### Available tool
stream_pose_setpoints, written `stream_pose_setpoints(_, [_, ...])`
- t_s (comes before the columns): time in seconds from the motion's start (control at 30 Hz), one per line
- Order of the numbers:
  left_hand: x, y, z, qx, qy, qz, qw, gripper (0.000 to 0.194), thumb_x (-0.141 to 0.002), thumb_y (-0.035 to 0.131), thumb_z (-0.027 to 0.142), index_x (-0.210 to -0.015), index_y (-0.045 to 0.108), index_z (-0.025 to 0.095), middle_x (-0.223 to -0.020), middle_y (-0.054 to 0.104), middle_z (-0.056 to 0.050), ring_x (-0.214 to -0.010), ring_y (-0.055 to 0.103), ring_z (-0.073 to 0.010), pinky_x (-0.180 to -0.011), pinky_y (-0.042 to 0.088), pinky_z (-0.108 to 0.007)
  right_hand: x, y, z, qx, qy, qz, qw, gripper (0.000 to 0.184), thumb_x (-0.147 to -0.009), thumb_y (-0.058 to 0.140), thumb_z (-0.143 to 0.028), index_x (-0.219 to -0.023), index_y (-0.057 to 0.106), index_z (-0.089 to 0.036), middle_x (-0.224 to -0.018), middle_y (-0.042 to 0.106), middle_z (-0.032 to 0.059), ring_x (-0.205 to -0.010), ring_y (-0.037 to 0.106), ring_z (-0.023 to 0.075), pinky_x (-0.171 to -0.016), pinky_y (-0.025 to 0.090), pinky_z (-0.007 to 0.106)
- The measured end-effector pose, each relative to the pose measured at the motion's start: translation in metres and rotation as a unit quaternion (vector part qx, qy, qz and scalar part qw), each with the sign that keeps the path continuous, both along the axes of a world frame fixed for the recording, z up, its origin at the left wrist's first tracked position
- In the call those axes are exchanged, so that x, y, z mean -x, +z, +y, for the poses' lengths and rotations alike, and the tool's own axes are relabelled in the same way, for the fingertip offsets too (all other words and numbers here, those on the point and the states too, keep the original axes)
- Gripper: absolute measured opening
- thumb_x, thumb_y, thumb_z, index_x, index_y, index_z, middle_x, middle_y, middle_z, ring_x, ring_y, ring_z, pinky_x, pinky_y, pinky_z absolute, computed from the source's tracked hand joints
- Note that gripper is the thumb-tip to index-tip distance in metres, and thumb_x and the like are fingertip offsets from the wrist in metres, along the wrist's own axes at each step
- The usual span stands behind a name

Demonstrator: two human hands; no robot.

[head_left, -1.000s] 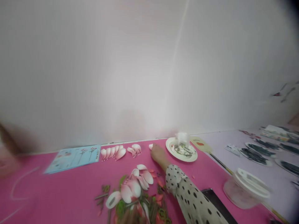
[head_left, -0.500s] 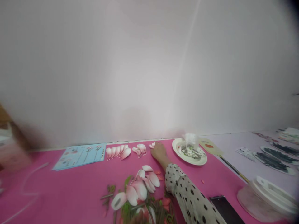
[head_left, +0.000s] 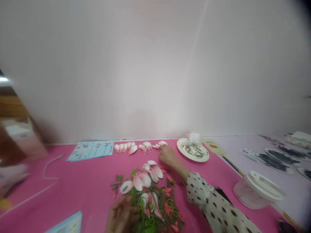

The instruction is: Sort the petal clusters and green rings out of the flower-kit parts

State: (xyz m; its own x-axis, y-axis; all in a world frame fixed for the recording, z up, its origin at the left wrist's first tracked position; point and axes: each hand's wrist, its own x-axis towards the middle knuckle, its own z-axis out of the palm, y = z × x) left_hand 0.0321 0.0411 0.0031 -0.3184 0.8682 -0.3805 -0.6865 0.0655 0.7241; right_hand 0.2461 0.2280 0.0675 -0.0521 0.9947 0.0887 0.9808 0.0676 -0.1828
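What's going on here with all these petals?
A person in a cream, black-dotted sleeve is at a bright-pink tabletop. Their right-hand grip is at a small bunch of pink-and-white, petal-shaped pieces near the pale wall; whether it holds one is hidden. Their left-hand grip, blurred, is at the left edge of a mixed pile of green, brown and red pieces. Two similar petal groups lie left of that bunch.
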Motion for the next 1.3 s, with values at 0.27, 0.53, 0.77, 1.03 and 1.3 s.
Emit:
stream_pose_setpoints(0.27, [-0.016, 0.015, -0.014, -0.028, -0.005, 0.035, 0.999, 0.053, -0.057, 0.083, 0.035, -0.102, 0.059, 0.021, -0.093, 0.068, -0.002, -0.064, 0.062, -0.0145, -0.057, 0.049, -0.026, 0.033, -0.009, -0.080, 0.049, 0.070, -0.008, 0.996, 0.039, -0.087, 0.052, -0.050, -0.094, 0.069, -0.017, -0.092, 0.072, 0.0127, -0.080, 0.066, 0.0248, -0.066, 0.043, 0.029])
stream_pose_setpoints(0.53, [-0.024, 0.022, -0.019, -0.062, -0.053, 0.031, 0.996, 0.043, -0.060, 0.081, 0.034, -0.095, 0.060, 0.020, -0.084, 0.066, 0.000, -0.061, 0.059, -0.0134, -0.057, 0.047, -0.026, 0.035, -0.012, -0.081, 0.060, 0.036, -0.026, 0.997, 0.027, -0.085, 0.056, -0.038, -0.082, 0.070, -0.015, -0.083, 0.072, 0.0146, -0.074, 0.067, 0.0272, -0.060, 0.041, 0.029])
stream_pose_setpoints(0.77, [-0.028, 0.016, -0.021, -0.084, -0.065, 0.029, 0.994, 0.034, -0.065, 0.076, 0.029, -0.093, 0.060, 0.019, -0.078, 0.065, 0.000, -0.060, 0.058, -0.0122, -0.054, 0.044, -0.023, 0.021, -0.011, -0.090, 0.063, 0.041, -0.001, 0.997, 0.025, -0.082, 0.058, -0.035, -0.071, 0.068, -0.015, -0.070, 0.068, 0.0098, -0.063, 0.062, 0.0225, -0.053, 0.034, 0.026])
stream_pose_setpoints(1.03, [-0.023, 0.023, -0.019, -0.033, -0.241, -0.078, 0.967, 0.036, -0.069, 0.076, 0.045, -0.085, 0.060, 0.017, -0.068, 0.065, -0.002, -0.045, 0.054, -0.0104, -0.036, 0.036, -0.018, 0.018, 0.015, -0.127, 0.022, 0.195, 0.100, 0.975, 0.025, -0.089, 0.050, -0.034, -0.074, 0.064, -0.020, -0.074, 0.065, 0.0015, -0.070, 0.058, 0.0149, -0.064, 0.041, 0.022])
stream_pose_setpoints(1.3, [-0.041, 0.035, -0.022, 0.032, -0.264, -0.138, 0.954, 0.048, -0.076, 0.067, 0.050, -0.112, 0.062, 0.020, -0.092, 0.072, -0.008, -0.080, 0.068, -0.0234, -0.064, 0.055, -0.035, 0.015, 0.024, -0.168, -0.005, 0.498, 0.166, 0.851, 0.039, -0.067, 0.047, -0.006, -0.093, 0.069, -0.026, -0.112, 0.066, 0.0035, -0.099, 0.059, 0.0196, -0.085, 0.045, 0.032])
